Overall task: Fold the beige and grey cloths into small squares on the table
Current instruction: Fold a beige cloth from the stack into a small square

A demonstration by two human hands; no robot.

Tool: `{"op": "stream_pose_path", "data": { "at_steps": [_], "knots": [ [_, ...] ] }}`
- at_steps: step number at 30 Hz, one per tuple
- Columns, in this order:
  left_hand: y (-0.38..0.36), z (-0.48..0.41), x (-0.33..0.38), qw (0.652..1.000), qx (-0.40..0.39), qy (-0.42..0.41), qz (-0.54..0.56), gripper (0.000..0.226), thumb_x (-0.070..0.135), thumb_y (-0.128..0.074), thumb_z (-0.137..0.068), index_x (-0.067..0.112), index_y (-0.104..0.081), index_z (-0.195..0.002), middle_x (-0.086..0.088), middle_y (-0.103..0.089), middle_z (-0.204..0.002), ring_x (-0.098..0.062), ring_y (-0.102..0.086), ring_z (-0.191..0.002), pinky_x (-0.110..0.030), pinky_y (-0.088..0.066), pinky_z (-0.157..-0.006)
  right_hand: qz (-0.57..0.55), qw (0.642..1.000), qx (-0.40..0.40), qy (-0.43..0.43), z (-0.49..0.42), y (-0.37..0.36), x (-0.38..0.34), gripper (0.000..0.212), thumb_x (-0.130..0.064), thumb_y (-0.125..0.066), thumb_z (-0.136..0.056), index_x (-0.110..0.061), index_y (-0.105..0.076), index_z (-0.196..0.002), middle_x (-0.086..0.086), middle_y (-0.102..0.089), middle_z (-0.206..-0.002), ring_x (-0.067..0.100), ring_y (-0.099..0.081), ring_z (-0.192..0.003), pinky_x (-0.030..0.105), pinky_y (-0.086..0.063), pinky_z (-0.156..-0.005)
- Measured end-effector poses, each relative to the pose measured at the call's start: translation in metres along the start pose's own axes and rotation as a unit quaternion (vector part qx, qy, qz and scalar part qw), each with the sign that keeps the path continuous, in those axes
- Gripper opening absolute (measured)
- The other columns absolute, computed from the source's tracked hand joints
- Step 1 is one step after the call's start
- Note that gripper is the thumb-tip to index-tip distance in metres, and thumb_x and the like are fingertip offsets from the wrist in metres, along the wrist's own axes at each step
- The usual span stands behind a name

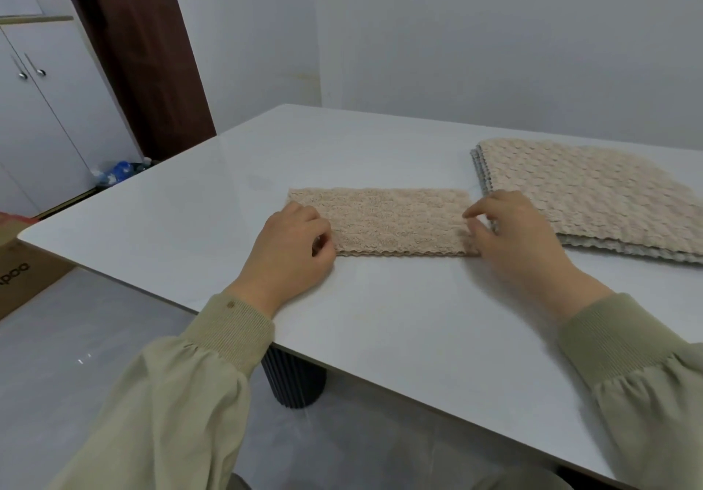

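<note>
Both hands sit at the two short ends of the beige cloth (395, 223). The left hand (293, 246) curls its fingers over the left end and grips it near the front corner. The right hand (509, 238) pinches the right end with its thumb and fingertips. Neither hand is spread flat.

The beige cloth lies flat on the tabletop (380, 318), right in front of the person. It looks like a long strip now, with a doubled edge along the front, so I think it is already folded one way. I think the hands hold both ends so one end can be brought over to meet the other. That would make the strip into a small square. Holding both ends also keeps the edges lined up and stops the soft cloth from sliding on the smooth top.

Just beside the right hand is a pile (593, 200) of bigger cloths. A beige one is on top, and a grey cloth (608, 247) peeks out under it at the edges. The pile is close, so the next cloth is easy to reach. These look not yet folded small.

A cardboard box (26, 273) stands on the floor at the left. I cannot see what is in it. A white cupboard (45, 109) stands behind, and its doors are closed.
</note>
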State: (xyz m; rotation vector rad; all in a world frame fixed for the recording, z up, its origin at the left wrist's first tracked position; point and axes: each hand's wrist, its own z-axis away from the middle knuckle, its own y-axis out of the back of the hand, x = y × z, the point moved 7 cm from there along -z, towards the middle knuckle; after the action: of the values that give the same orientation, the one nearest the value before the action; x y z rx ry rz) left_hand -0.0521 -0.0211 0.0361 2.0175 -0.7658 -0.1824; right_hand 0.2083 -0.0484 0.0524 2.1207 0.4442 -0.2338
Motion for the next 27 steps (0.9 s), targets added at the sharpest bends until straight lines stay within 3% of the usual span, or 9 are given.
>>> {"op": "stream_pose_path", "data": {
  "at_steps": [2, 4, 7, 9, 14, 17, 20, 23, 27],
  "knots": [
    [0.001, 0.0, -0.003, 1.0, 0.009, 0.02, 0.0, 0.026, 0.029, -0.047, -0.088, 0.015, -0.066, -0.077, 0.003, -0.062, -0.081, -0.016, -0.047, -0.083, -0.035, -0.043, -0.075, 0.057, 0.996, 0.016, -0.061, -0.001, 0.006, 0.014, 0.014, -0.018, -0.054, -0.09, -0.011, -0.067, -0.09, 0.002, -0.059, -0.089, 0.023, -0.051, -0.088, 0.029, -0.035, -0.072],
    [-0.003, 0.0, -0.009, 0.999, -0.014, 0.048, 0.003, 0.022, 0.025, -0.051, -0.094, 0.015, -0.068, -0.102, 0.0, -0.065, -0.105, -0.019, -0.049, -0.102, -0.036, -0.042, -0.09, 0.11, 0.988, -0.03, -0.105, 0.0, 0.001, 0.021, 0.021, -0.027, -0.053, -0.092, -0.012, -0.065, -0.084, 0.005, -0.063, -0.083, 0.024, -0.052, -0.076, 0.031, -0.038, -0.065],
    [-0.02, 0.002, -0.019, 0.988, -0.113, 0.106, -0.012, 0.045, 0.035, -0.038, -0.099, 0.02, -0.04, -0.142, -0.002, -0.038, -0.148, -0.021, -0.027, -0.137, -0.036, -0.023, -0.112, 0.124, 0.978, -0.078, -0.146, 0.005, -0.007, 0.025, 0.025, -0.034, -0.055, -0.09, -0.014, -0.061, -0.077, 0.003, -0.06, -0.076, 0.023, -0.051, -0.071, 0.03, -0.038, -0.061],
    [-0.028, 0.003, -0.023, 0.979, -0.158, 0.125, -0.025, 0.051, 0.04, -0.032, -0.1, 0.024, -0.028, -0.148, 0.0, -0.023, -0.156, -0.019, -0.015, -0.144, -0.038, -0.014, -0.117, 0.103, 0.98, -0.074, -0.151, 0.006, -0.009, 0.025, 0.02, -0.031, -0.056, -0.09, -0.015, -0.06, -0.078, 0.003, -0.061, -0.079, 0.022, -0.051, -0.073, 0.029, -0.038, -0.063],
    [-0.03, 0.004, -0.024, 0.97, -0.188, 0.15, -0.043, 0.051, 0.041, -0.027, -0.099, 0.028, -0.023, -0.149, 0.004, -0.014, -0.158, -0.017, -0.007, -0.146, -0.046, -0.011, -0.117, 0.093, 0.986, 0.008, -0.136, 0.004, 0.003, 0.017, 0.018, -0.024, -0.056, -0.088, -0.01, -0.061, -0.078, 0.004, -0.06, -0.078, 0.024, -0.052, -0.07, 0.03, -0.037, -0.06],
    [-0.03, 0.005, -0.023, 0.966, -0.192, 0.167, -0.05, 0.052, 0.04, -0.026, -0.098, 0.03, -0.021, -0.149, 0.005, -0.012, -0.159, -0.017, -0.005, -0.146, -0.049, -0.007, -0.116, 0.173, 0.976, -0.027, -0.13, 0.005, -0.004, 0.014, 0.024, -0.026, -0.053, -0.089, -0.005, -0.06, -0.079, 0.009, -0.058, -0.083, 0.027, -0.049, -0.071, 0.032, -0.037, -0.06],
    [-0.03, 0.006, -0.021, 0.964, -0.194, 0.171, -0.057, 0.054, 0.038, -0.026, -0.097, 0.029, -0.021, -0.149, 0.004, -0.012, -0.159, -0.017, -0.004, -0.146, -0.049, -0.005, -0.116, 0.166, 0.982, 0.066, -0.056, -0.003, 0.005, -0.006, 0.02, -0.019, -0.05, -0.087, -0.002, -0.061, -0.086, 0.013, -0.057, -0.088, 0.031, -0.051, -0.08, 0.034, -0.038, -0.062],
    [-0.03, 0.005, -0.02, 0.964, -0.196, 0.173, -0.052, 0.055, 0.038, -0.025, -0.095, 0.03, -0.019, -0.149, 0.004, -0.009, -0.159, -0.018, -0.001, -0.146, -0.05, -0.003, -0.116, 0.095, 0.985, 0.132, 0.048, -0.014, 0.004, -0.042, 0.029, -0.016, -0.043, -0.084, 0.0, -0.061, -0.101, 0.017, -0.061, -0.1, 0.035, -0.055, -0.092, 0.041, -0.044, -0.076],
    [-0.031, 0.006, -0.021, 0.959, -0.216, 0.173, -0.054, 0.056, 0.04, -0.022, -0.096, 0.031, -0.013, -0.15, 0.005, -0.003, -0.16, -0.018, 0.002, -0.146, -0.049, -0.002, -0.117, -0.002, 0.998, -0.025, 0.049, -0.029, -0.042, -0.077, 0.044, -0.022, -0.033, -0.098, -0.005, -0.04, -0.139, 0.014, -0.042, -0.143, 0.029, -0.036, -0.133, 0.041, -0.026, -0.112]
  ]
}}
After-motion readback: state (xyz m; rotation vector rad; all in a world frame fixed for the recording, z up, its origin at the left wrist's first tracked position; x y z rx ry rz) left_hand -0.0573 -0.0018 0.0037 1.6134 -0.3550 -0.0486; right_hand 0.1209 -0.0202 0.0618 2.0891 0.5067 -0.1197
